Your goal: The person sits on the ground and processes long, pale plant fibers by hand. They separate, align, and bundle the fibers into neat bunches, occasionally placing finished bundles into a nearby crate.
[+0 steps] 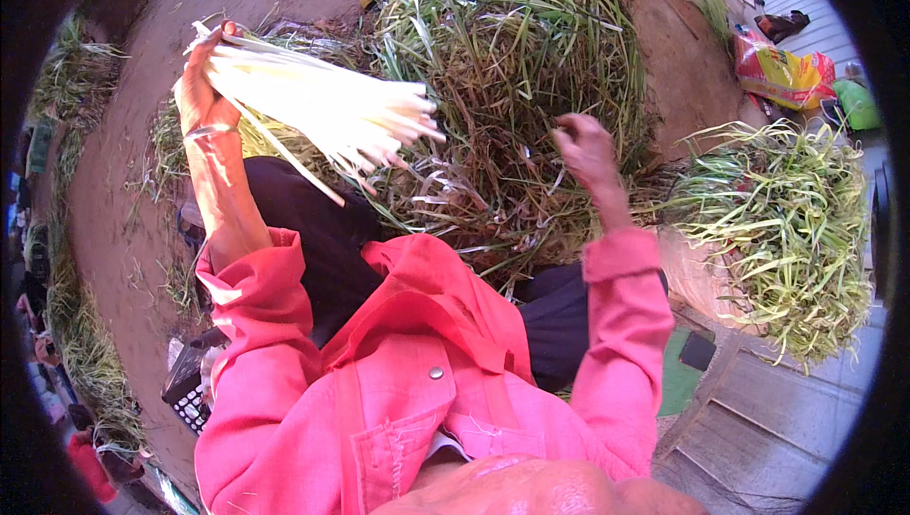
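My left hand (206,92), with a bangle at the wrist, is raised at the upper left. It grips one end of a thick bunch of white vegetable stalks (313,99), whose other ends fan out to the right. A single stalk droops below the others. Strong light washes out detail in the bunch. My right hand (586,149) is over the near right side of a large heap of green leaves (498,39). Its fingers are partly curled and slightly apart, with nothing visible between them. Brownish, dried leaves (498,131) lie in the heap's near part.
To the right stands another pile of green leaves (789,231). Beyond it lie a red and yellow printed bag (789,71) and a bright green item (857,104). A black plastic crate (188,394) sits at my left. Brown ground (106,223) stretches along the left.
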Available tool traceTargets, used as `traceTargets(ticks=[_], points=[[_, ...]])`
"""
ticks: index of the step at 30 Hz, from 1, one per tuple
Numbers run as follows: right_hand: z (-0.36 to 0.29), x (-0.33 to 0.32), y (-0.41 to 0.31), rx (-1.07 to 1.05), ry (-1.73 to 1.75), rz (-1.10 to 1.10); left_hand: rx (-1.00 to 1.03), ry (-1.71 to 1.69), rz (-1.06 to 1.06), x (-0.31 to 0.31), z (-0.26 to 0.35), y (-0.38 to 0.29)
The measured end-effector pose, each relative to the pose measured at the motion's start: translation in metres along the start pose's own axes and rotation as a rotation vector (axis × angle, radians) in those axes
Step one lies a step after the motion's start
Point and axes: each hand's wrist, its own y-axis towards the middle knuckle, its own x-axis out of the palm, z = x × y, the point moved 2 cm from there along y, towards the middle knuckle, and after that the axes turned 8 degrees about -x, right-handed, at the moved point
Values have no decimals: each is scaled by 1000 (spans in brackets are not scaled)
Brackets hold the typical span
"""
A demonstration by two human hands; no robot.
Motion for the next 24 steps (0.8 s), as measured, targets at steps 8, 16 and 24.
traceTargets(ticks=[8,16,24], points=[[-49,164,82,254,-83,-150,-42,28,-15,34,-32,-9],[-37,73,72,233,705,-305,-119,60,37,46,-46,-1],[-60,1,16,333,906,-211,-211,106,76,60,-86,6]])
